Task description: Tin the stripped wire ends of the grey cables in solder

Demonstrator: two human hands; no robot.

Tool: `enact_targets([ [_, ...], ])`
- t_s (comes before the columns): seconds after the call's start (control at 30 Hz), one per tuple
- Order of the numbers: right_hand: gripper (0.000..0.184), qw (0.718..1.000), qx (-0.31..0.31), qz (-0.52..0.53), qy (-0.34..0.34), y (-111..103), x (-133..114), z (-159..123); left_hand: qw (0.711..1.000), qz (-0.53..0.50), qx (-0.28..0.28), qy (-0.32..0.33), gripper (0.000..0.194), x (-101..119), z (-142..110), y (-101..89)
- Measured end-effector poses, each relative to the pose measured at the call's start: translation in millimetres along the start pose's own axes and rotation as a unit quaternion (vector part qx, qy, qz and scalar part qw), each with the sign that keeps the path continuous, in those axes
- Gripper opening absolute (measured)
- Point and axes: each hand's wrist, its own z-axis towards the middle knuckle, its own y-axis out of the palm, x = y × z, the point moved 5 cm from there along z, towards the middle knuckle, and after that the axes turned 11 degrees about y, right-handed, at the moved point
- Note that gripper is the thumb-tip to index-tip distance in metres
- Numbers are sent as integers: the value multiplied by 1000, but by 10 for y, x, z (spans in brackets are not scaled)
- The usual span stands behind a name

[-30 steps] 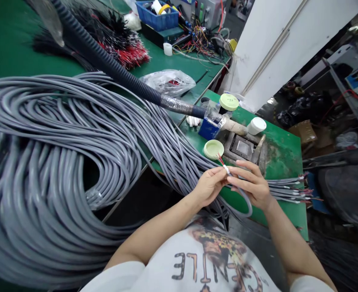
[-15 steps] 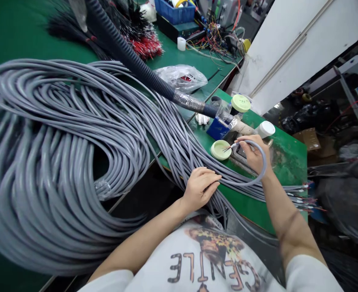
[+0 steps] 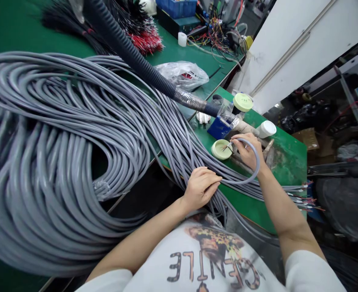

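Observation:
My right hand (image 3: 247, 152) is shut on a grey sheathed cable (image 3: 256, 168) near its end. The stripped end, with thin coloured wires (image 3: 227, 147), points into a pale green round dish (image 3: 221, 149) and seems to touch it. From there the cable curves in a loop down to my left hand (image 3: 201, 188). That hand lies curled on a bundle of grey cables (image 3: 179, 154), its fingertips at the loop. A large heap of the same cable (image 3: 60, 162) fills the left of the view.
Behind the dish stand a metal block (image 3: 242, 140), a white-capped container (image 3: 266, 129) and a blue box (image 3: 219, 127). A black corrugated hose (image 3: 142, 71) crosses above the cables. Further back lie a plastic bag (image 3: 183, 75), red-and-black wire bundles (image 3: 145, 42) and a blue crate (image 3: 176, 7).
My hands have separated. The right hand has carried the cable end up to the green dish, and the left hand has come off the cable tip and dropped onto the bundle.

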Motion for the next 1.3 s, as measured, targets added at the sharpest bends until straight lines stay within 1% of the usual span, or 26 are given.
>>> enact_targets([
  [0.07, 19, 1000, 20, -7, -1, -108, -22, -24, 1000, 0, 2, -2, 20, -3, 1, -4],
  [0.17, 20, 996, 74, -41, 9, -372, 20, -87, 1000, 2, 7, 2, 19, -3, 1, -15],
  [0.27, 20, 987, 124, -99, 31, -617, 204, -153, 1000, 14, 15, 13, 19, 6, -1, -27],
  [0.37, 22, 978, 136, -151, 53, -728, 486, -188, 999, 28, 12, 17, 18, 11, -7, -26],
  [0.5, 23, 971, 125, -192, 73, -719, 836, -174, 999, 39, 1, 15, 18, 13, -13, -13],
  [0.6, 23, 968, 115, -206, 84, -678, 1001, -146, 999, 39, 2, 19, 18, 22, -12, -11],
  [0.93, 23, 968, 78, -214, 102, -502, 1249, -130, 999, 47, -1, 23, 17, 22, -12, -9],
  [1.03, 24, 970, 75, -210, 100, -504, 1230, -142, 999, 47, -1, 19, 17, 13, -17, -4],
  [1.1, 23, 971, 93, -197, 94, -573, 1121, -186, 999, 43, -1, 16, 17, 4, -22, -2],
  [1.17, 22, 975, 123, -167, 82, -687, 913, -285, 999, 35, 1, 10, 16, 3, -20, -10],
  [1.23, 19, 980, 147, -117, 69, -799, 630, -441, 1000, 12, 7, -9, 16, 18, 1, -29],
  [1.3, 19, 985, 159, -50, 42, -874, 318, -636, 998, -48, 21, -40, 16, 60, 53, -46],
])
